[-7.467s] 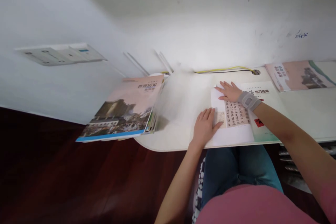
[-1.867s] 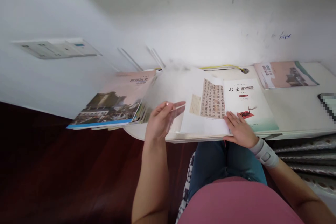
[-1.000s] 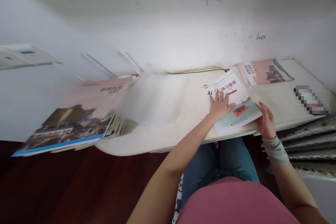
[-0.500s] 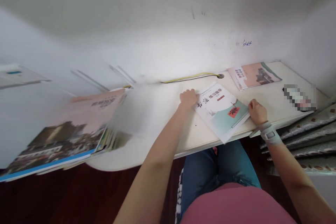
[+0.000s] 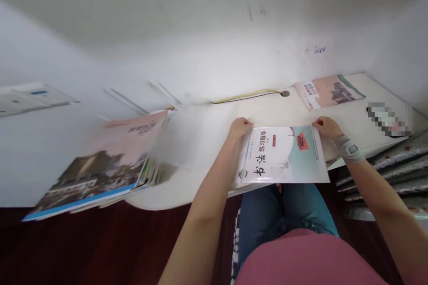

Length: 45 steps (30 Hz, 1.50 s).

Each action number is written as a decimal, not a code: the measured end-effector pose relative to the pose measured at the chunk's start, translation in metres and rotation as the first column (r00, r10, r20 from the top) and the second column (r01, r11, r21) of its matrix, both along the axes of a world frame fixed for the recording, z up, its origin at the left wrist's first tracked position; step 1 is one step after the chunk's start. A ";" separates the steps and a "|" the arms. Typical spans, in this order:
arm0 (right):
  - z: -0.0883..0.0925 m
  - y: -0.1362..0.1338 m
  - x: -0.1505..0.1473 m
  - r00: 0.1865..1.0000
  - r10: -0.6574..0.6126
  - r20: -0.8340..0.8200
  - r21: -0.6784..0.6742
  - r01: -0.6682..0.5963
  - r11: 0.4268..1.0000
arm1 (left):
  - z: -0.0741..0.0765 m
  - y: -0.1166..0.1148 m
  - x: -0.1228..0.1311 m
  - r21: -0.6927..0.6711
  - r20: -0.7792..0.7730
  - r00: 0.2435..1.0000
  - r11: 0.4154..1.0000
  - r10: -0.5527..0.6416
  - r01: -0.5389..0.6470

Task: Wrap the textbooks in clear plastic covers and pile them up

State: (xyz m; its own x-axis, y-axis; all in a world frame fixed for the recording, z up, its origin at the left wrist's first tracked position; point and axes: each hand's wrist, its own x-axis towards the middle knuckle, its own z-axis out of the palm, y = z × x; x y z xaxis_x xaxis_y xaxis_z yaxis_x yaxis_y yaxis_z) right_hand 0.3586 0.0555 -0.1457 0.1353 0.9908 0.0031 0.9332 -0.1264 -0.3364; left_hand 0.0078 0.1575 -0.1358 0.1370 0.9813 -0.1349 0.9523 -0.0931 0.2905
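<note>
A calligraphy workbook (image 5: 279, 160) with a white and pale green cover lies turned sideways in front of me, its lower edge reaching past the desk's front edge. At its far left corner my left hand (image 5: 240, 128) is closed, fingers pinching the book. My right hand (image 5: 327, 128), with a grey band and watch on the wrist, pinches the far right corner. Behind the right hand, a pink-covered history book (image 5: 329, 92) lies flat against the wall.
A stack of books (image 5: 103, 156) with a pink and blue top cover stands on the left of the white desk (image 5: 197, 151). A blurred-out phone-like object (image 5: 388, 120) lies at the right. A yellow and black cable (image 5: 247, 96) runs along the wall into a hole. Patterned fabric (image 5: 397, 160) hangs lower right.
The workbook has turned from a slant to lie squarely sideways and come nearer the desk's front edge. My right hand has moved up to its far corner. The view has shifted slightly.
</note>
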 end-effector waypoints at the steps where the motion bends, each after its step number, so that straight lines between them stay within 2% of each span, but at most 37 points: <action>1: 0.000 0.000 -0.003 1.000 -0.015 0.016 -0.004 0.015 1.000 | -0.001 -0.001 0.002 0.013 0.000 1.000 1.000 0.010 -0.010; 7: -0.003 0.019 -0.036 0.984 -0.113 0.135 0.013 0.112 0.994 | -0.007 -0.016 0.011 0.138 -0.070 0.988 0.982 0.140 -0.130; 11: -0.003 0.041 -0.059 0.983 -0.092 0.158 0.054 0.085 0.995 | -0.007 -0.022 0.006 0.185 -0.117 0.972 0.966 0.202 -0.178; 15: -0.002 0.058 -0.062 0.988 -0.065 0.140 0.076 0.055 0.996 | 0.001 -0.026 -0.005 0.176 -0.138 0.962 0.961 0.237 -0.211; 18: -0.005 0.062 -0.057 0.991 -0.042 0.130 0.096 0.030 0.995 | 0.009 -0.036 0.003 0.260 -0.161 0.973 0.958 0.168 -0.122; 20: -0.009 0.062 -0.054 0.991 -0.028 0.129 0.112 0.014 0.994 | 0.011 -0.047 0.018 0.290 -0.170 0.984 0.957 0.054 -0.002; 22: -0.013 0.062 -0.053 0.991 -0.019 0.132 0.130 0.002 0.992 | 0.009 -0.059 0.036 0.198 -0.164 0.982 0.972 -0.096 0.128; 24: -0.015 0.062 -0.053 0.990 -0.014 0.140 0.144 -0.006 0.990 | 0.003 -0.071 0.051 0.064 -0.151 0.970 0.977 -0.191 0.202; 26: -0.015 0.061 -0.053 0.988 -0.009 0.153 0.152 -0.015 0.988 | -0.006 -0.079 0.058 0.019 -0.150 0.969 0.979 -0.197 0.202; 31: -0.003 0.055 -0.061 0.979 0.015 0.202 0.162 -0.048 0.986 | -0.023 -0.085 0.051 0.150 -0.143 0.981 0.976 -0.134 0.155; 32: 0.000 0.052 -0.068 0.974 0.040 0.223 0.176 -0.080 0.981 | -0.024 -0.084 0.051 0.162 -0.143 0.980 0.974 -0.137 0.160; 34: 0.003 0.046 -0.089 0.944 0.170 0.283 0.192 -0.229 0.954 | -0.025 -0.080 0.053 0.167 -0.149 0.976 0.969 -0.159 0.183; 36: 0.000 0.039 -0.113 0.869 0.370 0.328 0.156 -0.437 0.886 | -0.024 -0.074 0.057 0.156 -0.155 0.972 0.968 -0.174 0.198; 38: -0.009 0.035 -0.128 0.810 0.494 0.314 0.094 -0.545 0.833 | -0.024 -0.066 0.057 0.146 -0.153 0.975 0.972 -0.163 0.186; 40: -0.018 0.035 -0.124 0.826 0.485 0.287 0.062 -0.522 0.851 | -0.025 -0.059 0.050 0.156 -0.138 0.981 0.976 -0.133 0.154; 42: -0.025 0.037 -0.102 0.881 0.386 0.275 0.058 -0.416 0.907 | -0.028 -0.055 0.034 0.171 -0.107 0.991 0.980 -0.084 0.102; 45: -0.029 0.037 -0.060 0.937 0.222 0.270 0.099 -0.256 0.961 | -0.036 -0.056 0.010 0.203 -0.044 0.999 0.979 0.031 -0.021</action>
State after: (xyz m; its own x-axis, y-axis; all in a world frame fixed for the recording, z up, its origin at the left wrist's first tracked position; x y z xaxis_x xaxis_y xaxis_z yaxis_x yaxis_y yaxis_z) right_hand 0.2987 0.0928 -0.1744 -0.1278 0.9821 0.1380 0.9866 0.1401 -0.0833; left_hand 0.0178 0.1015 -0.1713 0.1094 0.9921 0.0614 0.9673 -0.1205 0.2232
